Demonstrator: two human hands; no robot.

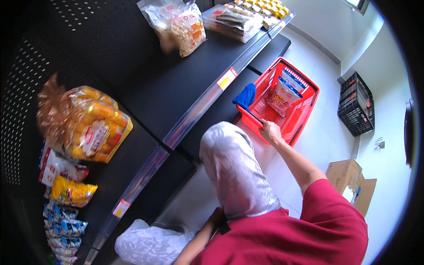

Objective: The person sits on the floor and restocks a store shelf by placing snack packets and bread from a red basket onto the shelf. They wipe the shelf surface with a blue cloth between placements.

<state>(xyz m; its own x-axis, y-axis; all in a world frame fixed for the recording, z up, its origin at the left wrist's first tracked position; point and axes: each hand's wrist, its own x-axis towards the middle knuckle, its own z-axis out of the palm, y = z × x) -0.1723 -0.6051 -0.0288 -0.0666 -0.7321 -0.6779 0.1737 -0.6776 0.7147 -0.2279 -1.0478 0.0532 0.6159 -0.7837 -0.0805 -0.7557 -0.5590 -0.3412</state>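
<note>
My right hand [270,131] grips the near rim and handle of a red plastic shopping basket [250,122]. Inside the basket stand snack bags [283,96] with blue tops, and a blue cloth [245,96] hangs over its left corner. My left hand [217,215] rests low between my knees, partly in shadow and partly hidden by my leg; its fingers cannot be made out. On the black shelf [159,96] beside me lie a large bag of packaged bread rolls [99,129] and, farther along, clear bags of pale dry food [190,31].
Yellow [73,191] and blue snack packets [66,228] line the shelf at lower left. Flat packs [232,20] lie at its far end. A clear price rail [198,114] edges the shelf. A black crate [356,104] and cardboard boxes [344,175] stand by the wall.
</note>
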